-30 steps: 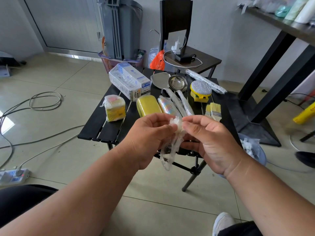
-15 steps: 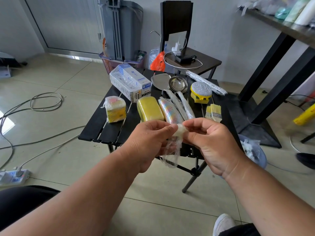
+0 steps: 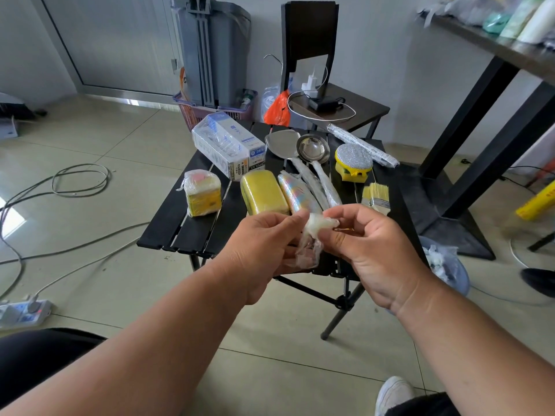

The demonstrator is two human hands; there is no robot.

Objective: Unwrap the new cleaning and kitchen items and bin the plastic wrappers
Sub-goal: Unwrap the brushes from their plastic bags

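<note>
- Wrappers: one crumpled clear plastic wrapper (image 3: pixel 312 235) is held in the air over the near edge of the one black slatted desk (image 3: pixel 192 232), pinched between both hands.
- One left hand (image 3: pixel 264 244) pinches the wrapper's left side with thumb and forefinger; one right hand (image 3: pixel 369 238) pinches its bunched top, fingers curled.
- One white-and-blue box (image 3: pixel 228 148) in clear film lies at the far left of the desk.
- One yellow sponge (image 3: pixel 262 192), still wrapped, lies mid-desk, just beside one iridescent wrapped roll (image 3: pixel 295 193).
- Two steel utensils: one spatula (image 3: pixel 280 142) and one ladle (image 3: pixel 312 148), side by side, handles wrapped.
- One small wrapped yellow block (image 3: pixel 201 192) sits left of the sponge.
- One silver-topped scrubber (image 3: pixel 353 159) sits right of the ladle.
- One paintbrush (image 3: pixel 375 195) lies near the desk's right edge.
- One blue bin (image 3: pixel 459 271) holding crumpled plastic stands on the floor right of the desk.
</note>
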